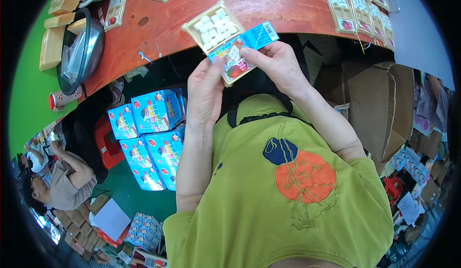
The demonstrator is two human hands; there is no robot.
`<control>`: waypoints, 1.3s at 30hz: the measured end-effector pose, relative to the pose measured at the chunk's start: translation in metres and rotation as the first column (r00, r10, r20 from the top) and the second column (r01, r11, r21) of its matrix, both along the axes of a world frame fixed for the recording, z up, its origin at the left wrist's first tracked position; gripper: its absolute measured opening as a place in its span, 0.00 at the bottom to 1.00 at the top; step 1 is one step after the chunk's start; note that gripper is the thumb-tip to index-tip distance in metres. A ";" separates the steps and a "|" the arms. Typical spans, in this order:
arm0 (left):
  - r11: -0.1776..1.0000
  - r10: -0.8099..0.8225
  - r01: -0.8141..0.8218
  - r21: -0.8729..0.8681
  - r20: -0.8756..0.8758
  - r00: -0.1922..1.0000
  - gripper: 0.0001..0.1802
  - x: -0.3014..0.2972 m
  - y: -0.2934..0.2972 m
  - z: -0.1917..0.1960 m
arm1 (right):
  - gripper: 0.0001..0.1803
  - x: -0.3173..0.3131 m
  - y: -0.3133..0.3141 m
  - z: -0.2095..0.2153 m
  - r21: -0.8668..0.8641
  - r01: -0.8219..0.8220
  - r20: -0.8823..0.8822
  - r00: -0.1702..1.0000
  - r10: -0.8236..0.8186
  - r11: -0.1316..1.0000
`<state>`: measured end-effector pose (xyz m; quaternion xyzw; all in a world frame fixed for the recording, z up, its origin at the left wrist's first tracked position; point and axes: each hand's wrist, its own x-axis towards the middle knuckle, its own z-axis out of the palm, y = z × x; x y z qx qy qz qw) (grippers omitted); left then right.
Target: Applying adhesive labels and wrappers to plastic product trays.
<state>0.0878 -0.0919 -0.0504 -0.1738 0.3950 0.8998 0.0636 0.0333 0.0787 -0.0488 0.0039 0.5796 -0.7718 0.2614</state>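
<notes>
At the red table (273, 8), the left hand (205, 85) grips a cream tray (232, 14) and the right hand (281, 66) pinches its blue card (257, 36) beside white pieces (214, 27), fingers (252, 58) closed but mostly hidden behind. Fitting the card seems in hand, calling for careful alignment; what it covers is unseen.

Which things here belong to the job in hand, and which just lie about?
Likely part of the job:
tray of white pieces, in left hand
blue card, in right hand
similar trays on the table, right

Probably just lying about:
brown cardboard box
red stool
</notes>
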 end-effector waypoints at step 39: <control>0.499 -0.535 -0.298 -0.813 -0.560 0.632 0.21 0.008 0.011 0.024 | 0.20 -0.023 0.050 -0.002 -0.183 -0.621 -0.171 0.783 0.598 0.762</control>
